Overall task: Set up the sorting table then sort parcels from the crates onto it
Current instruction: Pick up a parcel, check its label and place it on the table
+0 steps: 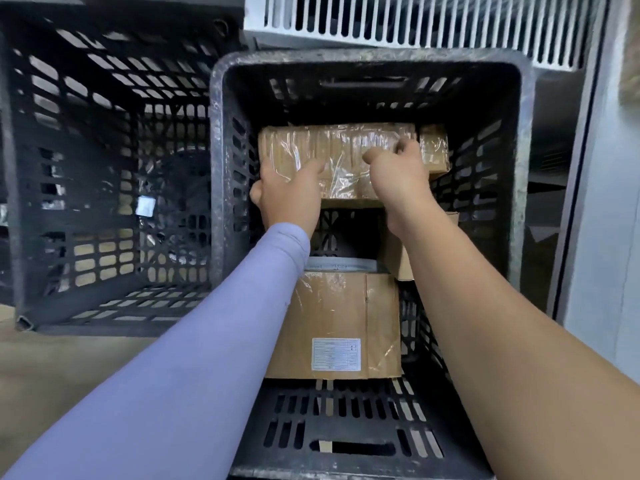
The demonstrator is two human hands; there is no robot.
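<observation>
Crates are filling the view — a black slatted crate (367, 64) is sitting straight ahead with both arms reaching down into it, and a second black crate (104, 168) is standing just to its left, a small white tag showing through its slats. A pale slatted panel (433, 26) is running across behind them.

Inside the near crate, a tall cardboard parcel (336, 323) with a white printed label (336, 354) is standing below the wrists, with another brown box (398, 261) partly hidden beside it under the right forearm.

Up at the fingers, the tape-wrapped parcel (332, 150) is lying across the far end of the crate. The left hand (291, 195), coming out of a lilac sleeve (207, 341), is gripping the parcel's left end, thumb curling over the top face and fingers wrapping round the side. The right hand (398, 171) is pinching the glossy wrap near the parcel's upper right edge, fingertips curled into it. Just beyond those right fingertips, a smaller taped box (434, 150) is sitting against the crate wall, touching the held parcel's right end.
</observation>
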